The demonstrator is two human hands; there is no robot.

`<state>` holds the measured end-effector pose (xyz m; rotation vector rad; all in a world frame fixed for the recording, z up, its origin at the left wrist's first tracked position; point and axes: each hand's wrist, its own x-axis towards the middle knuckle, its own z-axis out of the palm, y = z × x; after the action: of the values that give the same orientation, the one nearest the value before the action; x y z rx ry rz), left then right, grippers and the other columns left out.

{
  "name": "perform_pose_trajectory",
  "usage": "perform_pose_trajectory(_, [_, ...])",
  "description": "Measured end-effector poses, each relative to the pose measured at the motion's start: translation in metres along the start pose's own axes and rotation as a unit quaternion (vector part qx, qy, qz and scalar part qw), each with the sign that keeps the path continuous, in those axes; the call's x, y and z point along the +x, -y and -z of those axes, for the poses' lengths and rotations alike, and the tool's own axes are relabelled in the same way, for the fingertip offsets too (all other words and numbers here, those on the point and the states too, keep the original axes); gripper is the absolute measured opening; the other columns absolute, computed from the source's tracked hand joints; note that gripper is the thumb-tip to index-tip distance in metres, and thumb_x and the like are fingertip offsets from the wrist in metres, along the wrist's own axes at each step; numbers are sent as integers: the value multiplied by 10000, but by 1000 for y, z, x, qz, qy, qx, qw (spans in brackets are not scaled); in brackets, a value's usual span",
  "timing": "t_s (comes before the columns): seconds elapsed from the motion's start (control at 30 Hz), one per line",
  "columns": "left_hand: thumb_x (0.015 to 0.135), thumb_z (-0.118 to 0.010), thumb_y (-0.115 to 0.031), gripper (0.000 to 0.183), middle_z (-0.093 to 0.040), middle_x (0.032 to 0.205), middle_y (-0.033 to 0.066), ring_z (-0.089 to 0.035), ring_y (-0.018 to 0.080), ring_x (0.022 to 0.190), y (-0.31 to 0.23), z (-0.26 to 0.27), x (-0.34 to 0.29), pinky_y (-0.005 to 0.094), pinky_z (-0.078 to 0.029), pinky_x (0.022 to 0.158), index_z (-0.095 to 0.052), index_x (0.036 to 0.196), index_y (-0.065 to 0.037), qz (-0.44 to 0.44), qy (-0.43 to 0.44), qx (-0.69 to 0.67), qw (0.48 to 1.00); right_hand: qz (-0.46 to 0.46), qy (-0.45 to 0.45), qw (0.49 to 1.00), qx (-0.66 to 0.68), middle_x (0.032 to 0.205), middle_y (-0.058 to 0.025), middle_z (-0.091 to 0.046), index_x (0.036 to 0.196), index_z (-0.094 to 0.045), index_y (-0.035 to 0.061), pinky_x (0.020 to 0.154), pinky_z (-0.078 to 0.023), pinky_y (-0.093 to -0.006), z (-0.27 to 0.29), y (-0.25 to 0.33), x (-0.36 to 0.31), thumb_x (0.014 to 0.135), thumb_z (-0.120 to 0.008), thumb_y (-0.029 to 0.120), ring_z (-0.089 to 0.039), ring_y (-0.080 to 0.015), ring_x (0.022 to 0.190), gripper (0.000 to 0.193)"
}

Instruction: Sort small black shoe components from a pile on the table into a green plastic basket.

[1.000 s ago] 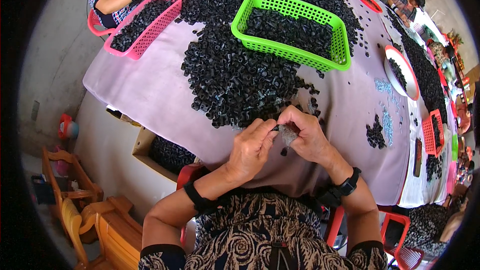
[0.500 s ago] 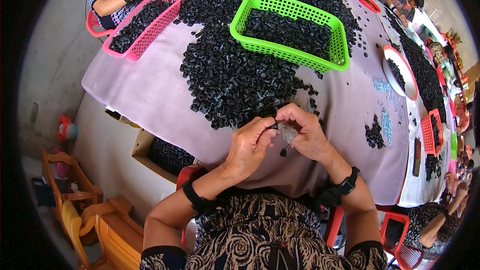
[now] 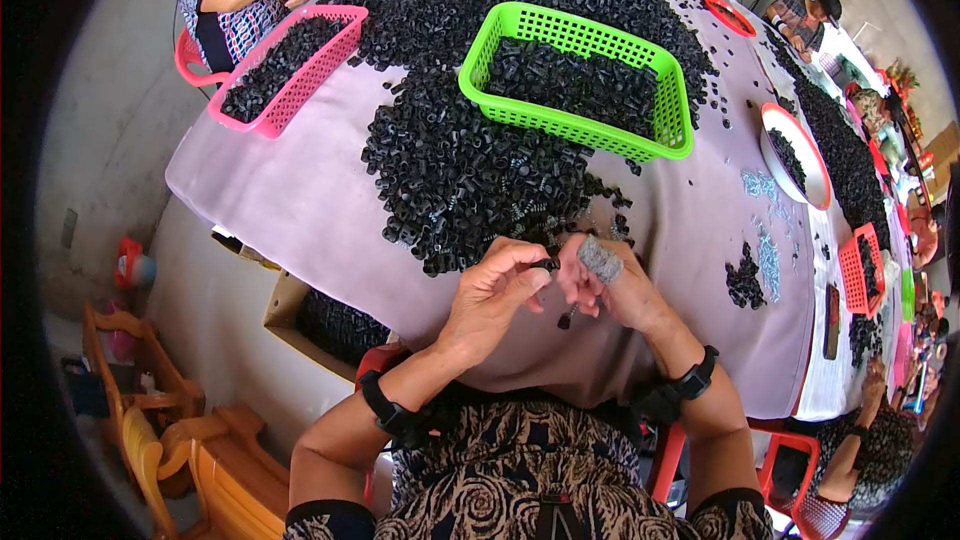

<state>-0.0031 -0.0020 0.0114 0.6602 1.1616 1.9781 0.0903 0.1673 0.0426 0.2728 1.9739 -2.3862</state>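
Observation:
My left hand (image 3: 492, 295) pinches a small black plastic part (image 3: 546, 264) between thumb and fingertips, above the table's near edge. Close beside it on the right is my right hand (image 3: 618, 288), its fingers curled and a little blurred. A grey fuzzy wrap (image 3: 600, 259) covers one of its fingers. What the curled fingers hold, if anything, is hidden. Just below them shows a small black-tipped piece (image 3: 566, 320); I cannot tell whether it is held or lies on the cloth. Beyond both hands spreads a heap of black plastic parts (image 3: 460, 175), with thin metal springs among them.
A green basket (image 3: 570, 130) of black parts stands past the heap, with a pink basket (image 3: 300, 85) to its left. Rightward are a red-rimmed white bowl (image 3: 815, 165), loose springs (image 3: 768, 260) and a red basket (image 3: 855, 270). A person (image 3: 235, 5) sits far left.
My right hand has turned and drawn slightly away from the left, bringing the wrapped finger up. The left still pinches the black part. The person at far left has raised an arm.

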Motion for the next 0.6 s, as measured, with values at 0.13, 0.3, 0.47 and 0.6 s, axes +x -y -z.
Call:
perform_pose_trajectory(0.13, [900,-583,-39,212,-480,1119,45,-512,114,1002,0,-3,-4,255,-477,799,-609,1110,-35,-57,27,69,996,-90,16,994,55,627,-34,-525,809,-584,21,389,-353,-216,-11,-3,-5,937,-453,517,-449,-75,471,529])
perform_pose_trajectory(0.3, [884,-602,-49,209,-457,1153,49,-466,138,1085,-9,-9,-9,289,-400,946,-623,1092,-41,-43,66,94,992,-116,75,981,139,576,32,-398,747,-535,76,385,-193,-201,-18,3,-9,928,-538,391,-294,-36,443,364])
perform_pose_trajectory(0.47, [880,-608,-32,221,-442,1174,58,-441,152,1140,-15,-15,-13,288,-371,965,-623,1098,-59,-62,109,127,984,-67,121,972,189,534,62,-341,686,-524,73,395,-163,-199,-24,-9,-12,935,-546,341,-263,-22,439,367])
perform_pose_trajectory(0.6, [880,-611,-35,216,-445,1184,64,-451,157,1130,-14,-20,-14,295,-373,969,-631,1095,-47,-77,107,129,983,-17,96,974,205,535,74,-342,676,-538,72,401,-166,-199,-32,-15,-16,936,-557,282,-271,-22,445,335])
